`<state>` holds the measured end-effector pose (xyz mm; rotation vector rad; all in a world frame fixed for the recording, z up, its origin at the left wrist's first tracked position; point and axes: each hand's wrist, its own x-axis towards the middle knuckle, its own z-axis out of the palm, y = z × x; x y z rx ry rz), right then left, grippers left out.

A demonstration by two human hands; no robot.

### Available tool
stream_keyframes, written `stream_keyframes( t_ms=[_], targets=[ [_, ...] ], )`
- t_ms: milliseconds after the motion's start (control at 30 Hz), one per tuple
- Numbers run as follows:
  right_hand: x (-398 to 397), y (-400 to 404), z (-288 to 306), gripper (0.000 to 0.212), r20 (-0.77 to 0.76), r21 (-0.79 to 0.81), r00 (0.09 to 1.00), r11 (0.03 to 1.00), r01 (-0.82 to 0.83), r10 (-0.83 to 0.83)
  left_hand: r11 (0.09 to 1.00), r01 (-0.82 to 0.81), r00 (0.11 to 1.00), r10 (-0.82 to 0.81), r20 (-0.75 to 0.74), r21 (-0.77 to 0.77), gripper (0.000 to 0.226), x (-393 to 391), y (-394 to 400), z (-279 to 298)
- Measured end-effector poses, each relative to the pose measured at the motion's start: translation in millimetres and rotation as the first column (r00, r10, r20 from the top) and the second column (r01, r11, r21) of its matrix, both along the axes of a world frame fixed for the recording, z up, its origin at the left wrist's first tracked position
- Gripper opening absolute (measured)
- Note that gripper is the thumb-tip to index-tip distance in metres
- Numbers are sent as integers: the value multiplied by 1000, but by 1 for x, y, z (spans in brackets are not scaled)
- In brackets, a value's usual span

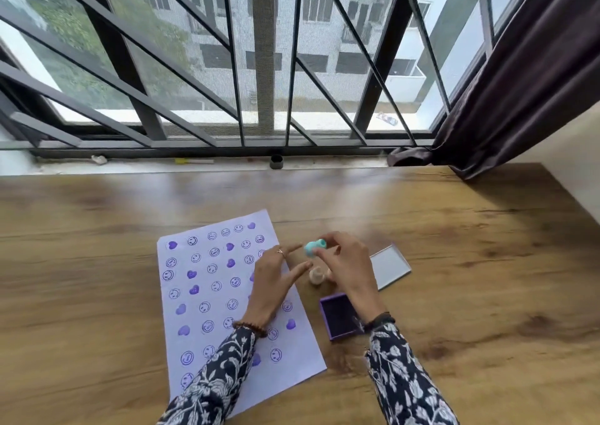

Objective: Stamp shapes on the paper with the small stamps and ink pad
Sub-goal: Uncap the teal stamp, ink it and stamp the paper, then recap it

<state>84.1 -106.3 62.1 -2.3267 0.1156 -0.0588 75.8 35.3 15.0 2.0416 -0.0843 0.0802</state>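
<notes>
Paper (207, 294) lies on the wooden table (454, 294), filled with rows of purple smiley faces and solid purple hearts; no lettering or brand can be read anywhere on it. The right hand (349, 265) pinches a small teal stamp (314, 247) between thumb and fingertips, lifted just off the paper's right edge. The left hand (276, 278) hovers over the paper's right side with its fingers spread, gripping nothing, the fingertips close to the teal stamp. A peach-coloured stamp (317, 274) stands on the table just below the teal one, between the two hands. The open purple ink pad (341, 315) sits beside the paper under the right wrist, and its lid (391, 267) lies further right, unmarked.
</notes>
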Motion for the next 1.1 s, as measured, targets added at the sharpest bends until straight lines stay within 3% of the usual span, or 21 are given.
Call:
stream_keyframes(
  t_ms=[100,167,267,367,500,633,800,867,933,1000,1100],
  targets=[
    [-14,-1,13,12,-61,367,998,930,37,-16,925,-47,989,-10,-148,-376,28,-9,-1,22],
    [-27,-1,20,14,-129,550,992,833,62,11,880,-59,989,-11,-145,-471,25,-17,-3,31],
    [-43,0,25,8,-170,673,985,734,89,35,840,-108,989,38,-141,-531,23,-27,-5,43],
    [-54,4,29,25,-244,712,970,676,190,-16,859,-39,999,24,-35,-510,27,-37,-6,53],
    [-70,5,33,41,-371,849,928,395,350,-26,894,42,997,-9,76,-446,32,-47,-1,59],
    [-89,-3,35,24,-467,872,884,156,464,-21,930,38,997,-12,73,-365,31,-60,11,47],
    [-106,-21,28,16,-536,844,843,-4,536,-50,965,126,992,-129,-1,-230,30,-76,14,25],
    [-113,-27,23,14,-536,844,842,-10,537,-61,966,190,980,-198,-24,-176,29,-82,9,18],
    [-118,-33,15,17,-526,845,844,46,532,-105,958,269,961,-275,-44,-100,26,-85,5,13],
    [-119,-36,7,13,-502,815,847,231,531,-176,934,355,931,-357,-72,-31,26,-85,3,8],
    [-113,-36,7,9,-425,571,857,648,504,-291,892,451,888,-443,-122,40,27,-83,1,3]
  ],
)
